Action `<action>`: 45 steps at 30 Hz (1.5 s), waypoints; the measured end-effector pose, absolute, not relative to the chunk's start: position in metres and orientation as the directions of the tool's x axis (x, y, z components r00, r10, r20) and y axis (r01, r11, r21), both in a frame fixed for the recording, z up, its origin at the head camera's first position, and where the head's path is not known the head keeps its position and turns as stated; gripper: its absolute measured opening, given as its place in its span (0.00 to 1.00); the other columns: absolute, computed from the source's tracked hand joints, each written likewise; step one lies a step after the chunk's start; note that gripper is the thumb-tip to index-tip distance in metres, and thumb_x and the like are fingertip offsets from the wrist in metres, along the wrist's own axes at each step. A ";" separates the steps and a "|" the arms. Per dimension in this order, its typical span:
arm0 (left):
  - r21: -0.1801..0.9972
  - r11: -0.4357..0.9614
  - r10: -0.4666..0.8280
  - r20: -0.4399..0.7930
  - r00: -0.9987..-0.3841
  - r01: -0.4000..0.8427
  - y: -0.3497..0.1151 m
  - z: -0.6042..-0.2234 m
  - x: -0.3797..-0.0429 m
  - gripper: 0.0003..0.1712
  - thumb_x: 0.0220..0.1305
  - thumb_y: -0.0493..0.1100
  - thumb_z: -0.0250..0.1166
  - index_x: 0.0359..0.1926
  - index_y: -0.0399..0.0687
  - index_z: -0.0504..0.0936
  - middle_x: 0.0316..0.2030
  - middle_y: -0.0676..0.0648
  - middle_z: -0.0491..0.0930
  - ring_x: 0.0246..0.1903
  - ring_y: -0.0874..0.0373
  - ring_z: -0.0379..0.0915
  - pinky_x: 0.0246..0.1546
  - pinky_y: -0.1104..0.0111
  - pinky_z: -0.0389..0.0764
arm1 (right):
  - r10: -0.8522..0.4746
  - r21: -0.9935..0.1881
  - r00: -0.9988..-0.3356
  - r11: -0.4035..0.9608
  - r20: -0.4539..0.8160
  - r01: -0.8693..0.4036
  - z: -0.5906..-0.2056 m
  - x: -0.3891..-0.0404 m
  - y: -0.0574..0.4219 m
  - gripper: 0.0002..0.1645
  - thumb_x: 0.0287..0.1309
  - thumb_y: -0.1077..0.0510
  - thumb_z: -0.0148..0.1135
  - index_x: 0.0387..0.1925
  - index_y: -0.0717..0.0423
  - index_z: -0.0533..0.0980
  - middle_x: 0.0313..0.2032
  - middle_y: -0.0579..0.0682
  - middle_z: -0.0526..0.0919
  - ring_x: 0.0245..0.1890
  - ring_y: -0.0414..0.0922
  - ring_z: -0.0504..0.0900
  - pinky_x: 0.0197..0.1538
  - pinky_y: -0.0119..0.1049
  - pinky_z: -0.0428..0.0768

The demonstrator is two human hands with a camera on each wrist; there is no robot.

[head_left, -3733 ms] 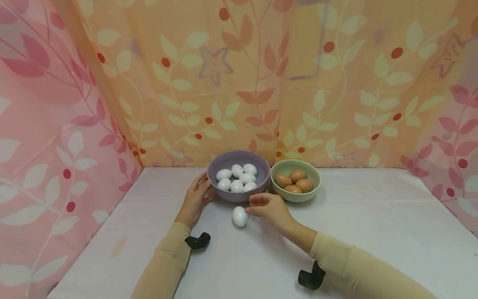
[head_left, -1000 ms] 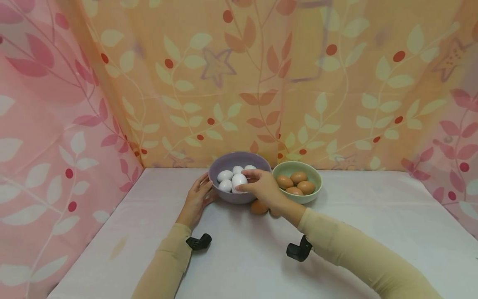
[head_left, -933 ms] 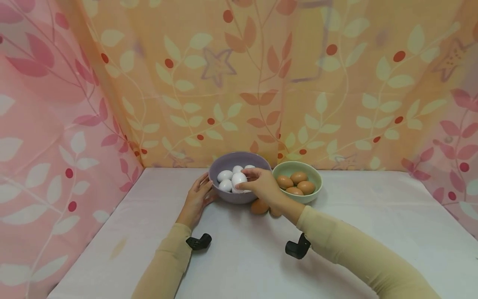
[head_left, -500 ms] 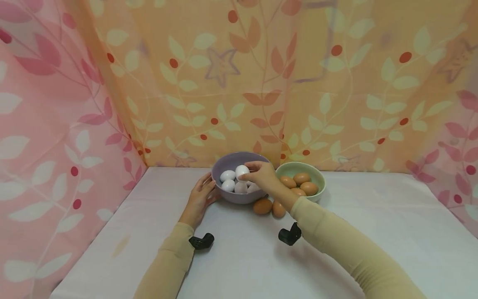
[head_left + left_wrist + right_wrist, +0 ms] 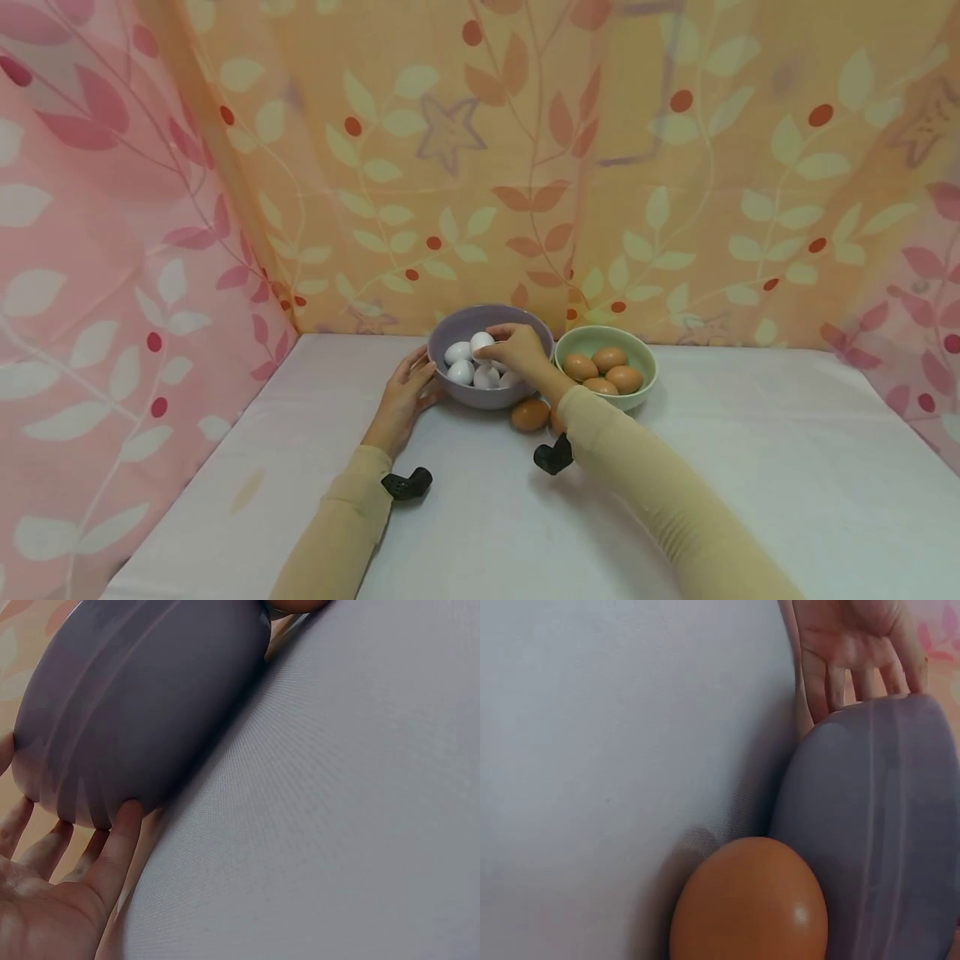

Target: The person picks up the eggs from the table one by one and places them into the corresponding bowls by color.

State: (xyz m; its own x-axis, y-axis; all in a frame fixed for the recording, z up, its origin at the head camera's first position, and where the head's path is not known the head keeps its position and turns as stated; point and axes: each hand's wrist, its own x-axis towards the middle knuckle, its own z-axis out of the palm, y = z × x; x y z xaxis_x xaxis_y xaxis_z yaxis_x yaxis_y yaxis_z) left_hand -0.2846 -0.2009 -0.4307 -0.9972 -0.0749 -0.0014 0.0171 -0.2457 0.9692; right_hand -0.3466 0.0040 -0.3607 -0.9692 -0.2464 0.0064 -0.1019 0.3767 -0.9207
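In the head view, my right hand (image 5: 522, 354) reaches over the purple bowl (image 5: 480, 398) and pinches a white egg (image 5: 481, 342) between thumb and fingers. Several other white eggs (image 5: 461, 372) lie in that bowl, some partly hidden by the hand. My left hand (image 5: 402, 396) rests against the bowl's left side. Fairly straight fingertips (image 5: 130, 813) touch the outer wall in the left wrist view. On the cloth before the bowl lies a brown egg (image 5: 530, 414), large in the right wrist view. A second brown egg (image 5: 557, 419) is mostly covered by my right wrist.
Just right of the purple bowl stands a pale green bowl (image 5: 651, 379) with several brown eggs (image 5: 609, 359). White cloth (image 5: 465, 517) covers the table. Behind hangs an orange leaf-patterned curtain (image 5: 495, 167), with a pink one (image 5: 97, 275) on the left.
The white egg, earlier on the cloth by my right hand, has been lifted over and into the purple bowl. The brown eggs in front now show. My left hand keeps its place on the bowl.
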 end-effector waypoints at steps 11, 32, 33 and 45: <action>0.970 -0.242 -0.073 0.004 -0.997 0.022 -0.203 -0.431 -0.286 0.33 0.74 0.45 0.57 0.75 0.51 0.59 0.76 0.45 0.57 0.70 0.48 0.62 0.60 0.54 0.76 | -0.274 -0.885 -0.962 0.443 0.023 -0.147 -0.369 -0.356 -0.006 0.32 0.49 0.58 0.76 0.57 0.62 0.79 0.55 0.58 0.84 0.57 0.51 0.82 0.61 0.41 0.79; 0.970 -0.244 -0.092 -0.016 -0.996 0.007 -0.203 -0.430 -0.286 0.32 0.74 0.44 0.58 0.75 0.52 0.60 0.75 0.46 0.59 0.70 0.49 0.63 0.63 0.52 0.74 | -0.290 -0.807 -0.957 0.568 -0.015 -0.160 -0.369 -0.355 -0.009 0.29 0.45 0.59 0.78 0.52 0.62 0.82 0.49 0.56 0.87 0.44 0.45 0.80 0.53 0.37 0.80; 0.969 -0.247 -0.092 -0.018 -0.996 0.005 -0.203 -0.430 -0.287 0.32 0.74 0.44 0.58 0.75 0.53 0.61 0.75 0.46 0.59 0.70 0.49 0.63 0.63 0.52 0.75 | -0.291 -0.805 -0.957 0.571 -0.015 -0.161 -0.369 -0.355 -0.008 0.29 0.44 0.59 0.78 0.52 0.62 0.82 0.49 0.56 0.87 0.45 0.46 0.81 0.54 0.38 0.80; 0.971 -0.239 -0.079 -0.005 -0.997 0.014 -0.202 -0.433 -0.288 0.32 0.74 0.44 0.57 0.75 0.52 0.60 0.75 0.46 0.58 0.70 0.49 0.63 0.62 0.51 0.74 | -0.275 -0.756 -0.961 0.632 -0.012 -0.171 -0.372 -0.355 -0.007 0.30 0.44 0.56 0.79 0.51 0.62 0.83 0.49 0.56 0.87 0.53 0.50 0.81 0.59 0.41 0.78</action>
State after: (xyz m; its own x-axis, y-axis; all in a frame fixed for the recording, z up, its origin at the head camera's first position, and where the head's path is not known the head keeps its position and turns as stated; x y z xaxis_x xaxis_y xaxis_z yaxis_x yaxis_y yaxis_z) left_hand -0.2878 -0.2016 -0.4332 -0.9969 -0.0789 -0.0046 0.0145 -0.2394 0.9708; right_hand -0.3548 -0.0069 -0.3715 -0.9614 -0.2750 -0.0123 -0.1712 0.6323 -0.7556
